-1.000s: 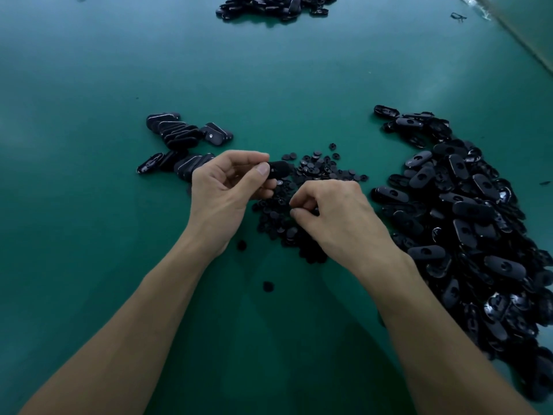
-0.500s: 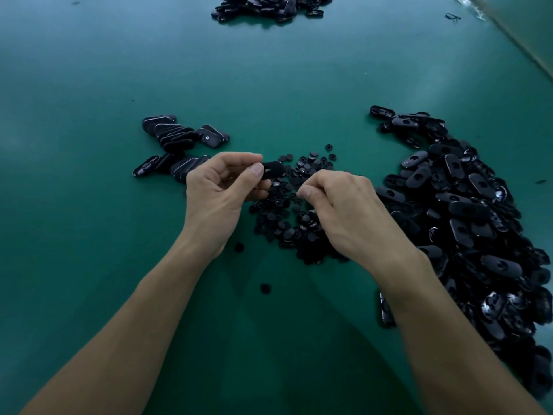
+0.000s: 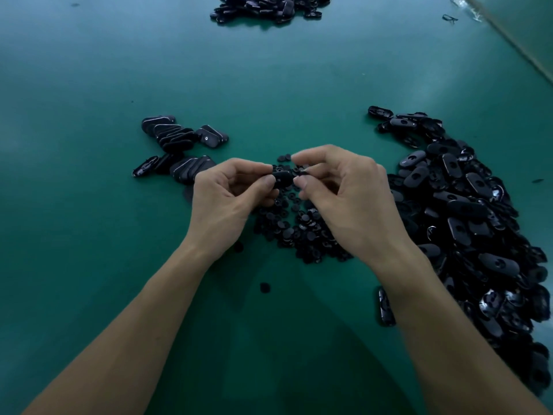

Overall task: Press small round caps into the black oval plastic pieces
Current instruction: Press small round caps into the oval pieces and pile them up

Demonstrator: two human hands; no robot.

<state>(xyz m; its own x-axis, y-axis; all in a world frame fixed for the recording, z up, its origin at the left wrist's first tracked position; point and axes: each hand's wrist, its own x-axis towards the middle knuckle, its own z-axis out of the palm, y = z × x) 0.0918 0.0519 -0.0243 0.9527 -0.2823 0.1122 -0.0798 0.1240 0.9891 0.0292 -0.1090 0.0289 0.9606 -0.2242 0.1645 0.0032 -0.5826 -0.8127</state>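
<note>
Green counter (image 3: 89, 70) w/ black parts all over. Left hand (image 3: 227, 202) pinches one black oval piece (image 3: 282, 178) btwn thumb & curled fingers, just above the heap of round caps (image 3: 299, 229). Right hand (image 3: 344, 199) meets it at its right end, thumb & forefinger narrow; can't tell if a cap sits btwn them, black on black. Big pile of oval pieces (image 3: 466, 211) at right, partly cut off by frame edge & hidden by the forearm. Stacked ovals (image 3: 176, 145) at left; far pile (image 3: 269, 7) cropped at top.
</note>
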